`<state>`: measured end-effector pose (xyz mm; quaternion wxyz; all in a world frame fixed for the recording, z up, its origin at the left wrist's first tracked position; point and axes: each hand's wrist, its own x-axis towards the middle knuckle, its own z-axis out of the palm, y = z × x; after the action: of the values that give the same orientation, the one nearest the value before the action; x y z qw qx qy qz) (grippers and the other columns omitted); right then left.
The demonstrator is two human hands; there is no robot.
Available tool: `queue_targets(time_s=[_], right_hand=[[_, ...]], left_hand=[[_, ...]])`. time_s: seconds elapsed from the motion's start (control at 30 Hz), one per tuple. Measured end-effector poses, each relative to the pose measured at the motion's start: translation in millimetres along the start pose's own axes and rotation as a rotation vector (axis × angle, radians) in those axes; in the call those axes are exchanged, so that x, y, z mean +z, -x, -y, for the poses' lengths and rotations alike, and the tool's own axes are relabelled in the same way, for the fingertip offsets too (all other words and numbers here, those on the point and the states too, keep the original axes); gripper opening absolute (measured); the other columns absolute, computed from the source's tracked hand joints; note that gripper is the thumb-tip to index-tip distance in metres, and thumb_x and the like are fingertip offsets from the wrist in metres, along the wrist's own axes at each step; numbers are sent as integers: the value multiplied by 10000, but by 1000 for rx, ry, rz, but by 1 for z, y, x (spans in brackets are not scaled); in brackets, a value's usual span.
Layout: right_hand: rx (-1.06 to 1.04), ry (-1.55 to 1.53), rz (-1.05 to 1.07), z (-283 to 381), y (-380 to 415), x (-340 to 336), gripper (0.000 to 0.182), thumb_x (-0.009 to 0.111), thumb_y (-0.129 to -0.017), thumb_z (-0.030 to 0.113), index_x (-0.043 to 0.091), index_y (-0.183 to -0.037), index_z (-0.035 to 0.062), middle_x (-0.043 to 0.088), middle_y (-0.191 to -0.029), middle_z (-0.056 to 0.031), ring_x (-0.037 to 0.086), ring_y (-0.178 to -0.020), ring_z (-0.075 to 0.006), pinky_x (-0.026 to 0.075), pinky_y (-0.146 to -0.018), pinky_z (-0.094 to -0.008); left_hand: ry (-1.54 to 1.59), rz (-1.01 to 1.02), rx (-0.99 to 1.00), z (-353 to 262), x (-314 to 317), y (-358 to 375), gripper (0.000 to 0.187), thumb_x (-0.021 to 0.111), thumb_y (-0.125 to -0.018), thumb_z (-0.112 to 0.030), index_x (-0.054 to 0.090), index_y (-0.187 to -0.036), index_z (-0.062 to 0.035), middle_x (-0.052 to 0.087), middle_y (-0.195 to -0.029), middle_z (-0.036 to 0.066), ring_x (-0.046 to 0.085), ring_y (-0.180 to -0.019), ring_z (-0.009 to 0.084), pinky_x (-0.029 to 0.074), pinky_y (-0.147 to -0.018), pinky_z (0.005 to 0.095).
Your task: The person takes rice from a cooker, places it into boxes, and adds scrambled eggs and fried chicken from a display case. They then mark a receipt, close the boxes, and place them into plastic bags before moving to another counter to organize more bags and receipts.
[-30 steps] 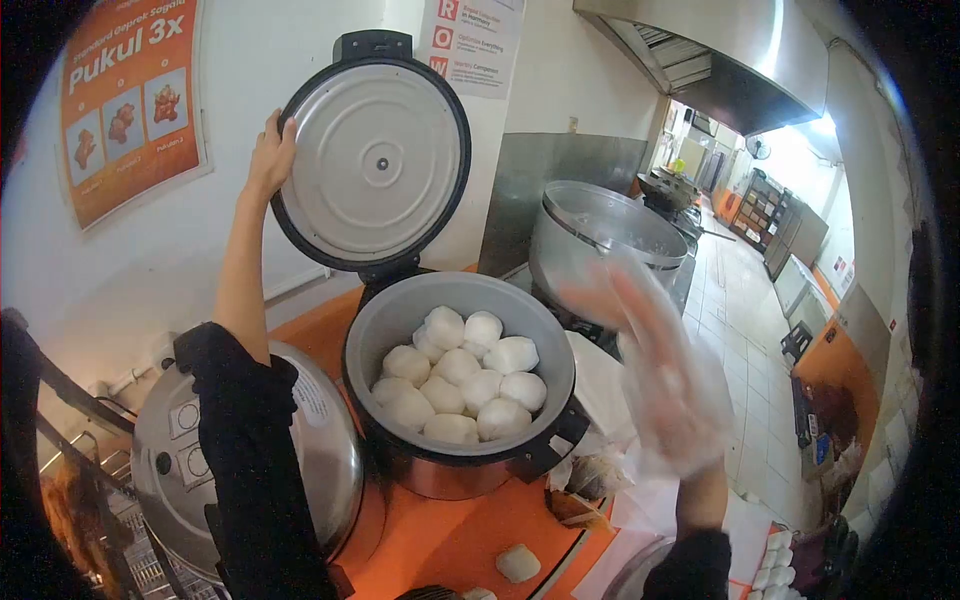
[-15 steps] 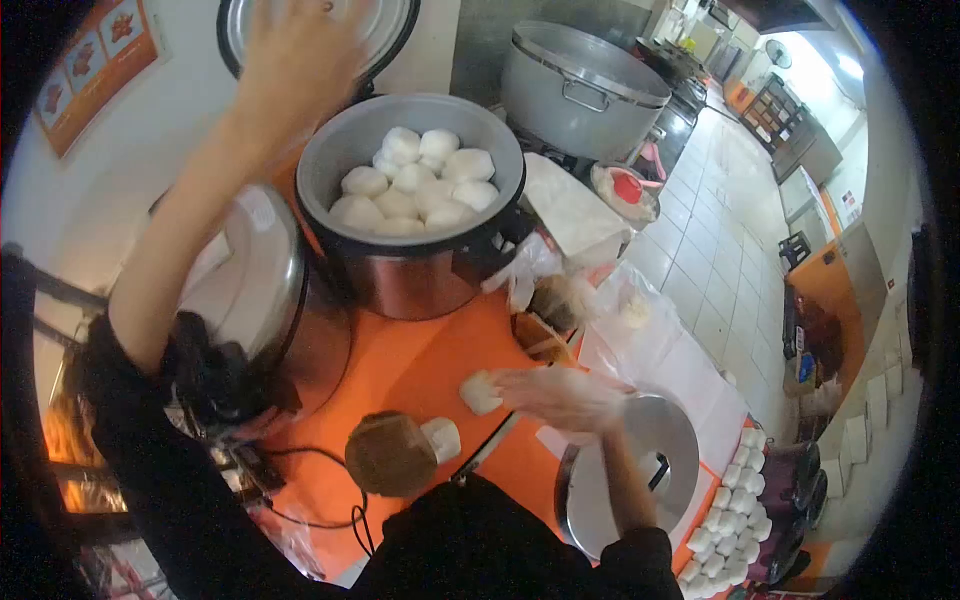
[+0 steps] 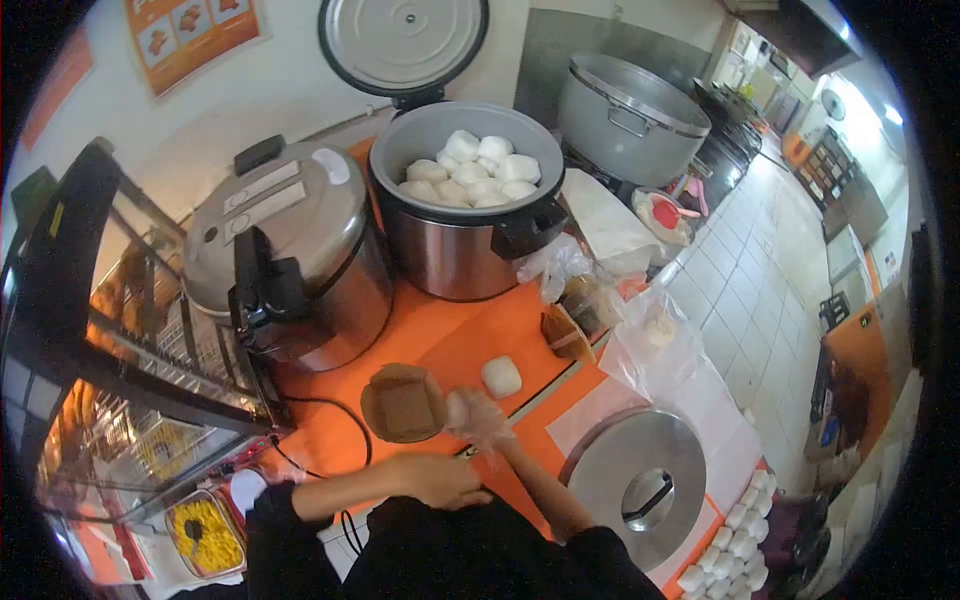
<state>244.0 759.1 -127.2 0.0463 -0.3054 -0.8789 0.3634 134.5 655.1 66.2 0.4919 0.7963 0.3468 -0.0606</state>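
Observation:
My right hand [image 3: 480, 418], in a clear plastic glove, closes around a white rounded piece [image 3: 458, 408] beside an open brown cardboard box [image 3: 402, 402]. Nearer my body, my bare left hand [image 3: 440, 480] has its fingers bent together; the palm is hidden, so anything in it cannot be made out. Another white piece [image 3: 501, 377] lies on the orange counter [image 3: 450, 335], just beyond the gloved hand. Behind it stands an open cooker [image 3: 455, 245] with several white pieces [image 3: 470, 172] inside. Its round lid [image 3: 405, 40] is raised.
A closed cooker [image 3: 290, 250] stands left, beside a glass display case [image 3: 150, 350]. Yellow food [image 3: 205, 535] fills a tray at lower left. A metal lid [image 3: 640, 480] and several wrapped white pieces [image 3: 735, 540] lie right. A large pot [image 3: 635, 115] stands behind.
My left hand has come down from the raised lid to near my body. My right hand has moved left to the piece beside the box. The camera view has shifted.

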Motion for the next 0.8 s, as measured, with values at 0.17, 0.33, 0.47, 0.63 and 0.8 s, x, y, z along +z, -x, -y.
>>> queue_targets(time_s=[0.17,0.33,0.47,0.63,0.8], right_hand=[[-73,-640,116,45,65,-94,634,705,-735,292,415,-1229,22,506,-1193,-127,511,-1074,-272,396,-936,-366],[-599,-384,318,78,82,-125,633,712,-735,270,414,-1234,20,516,-1180,-112,508,-1073,-250,397,-928,-362],[-393,-709,416,43,49,-129,684,687,-740,328,396,-1280,25,565,-1124,-134,554,-1026,-248,433,-879,-355],[14,472,-109,-30,-16,-98,690,723,-655,406,502,-1185,24,597,-1053,-181,602,-936,-306,486,-781,-398],[113,422,87,-55,-43,-57,689,742,-608,378,500,-1158,40,614,-984,-178,599,-937,-304,492,-768,-404]], left_hand=[[1302,-594,-226,41,86,-9,552,424,-918,-457,415,-1277,-38,536,-1163,136,508,-1086,230,408,-920,378],[1857,-979,326,33,132,-54,656,554,-870,-408,291,-1350,-46,371,-1351,112,361,-1251,207,306,-1042,371],[1939,-1005,91,20,156,-52,570,553,-873,-399,361,-1297,-69,481,-1249,105,463,-1167,211,382,-984,370],[1997,-1104,215,17,195,-40,529,503,-884,-444,411,-1240,-64,542,-1162,118,555,-1054,234,441,-918,411],[2041,-1284,405,25,267,-48,534,477,-887,-452,427,-1223,-41,562,-1137,141,567,-1038,257,443,-918,413]])
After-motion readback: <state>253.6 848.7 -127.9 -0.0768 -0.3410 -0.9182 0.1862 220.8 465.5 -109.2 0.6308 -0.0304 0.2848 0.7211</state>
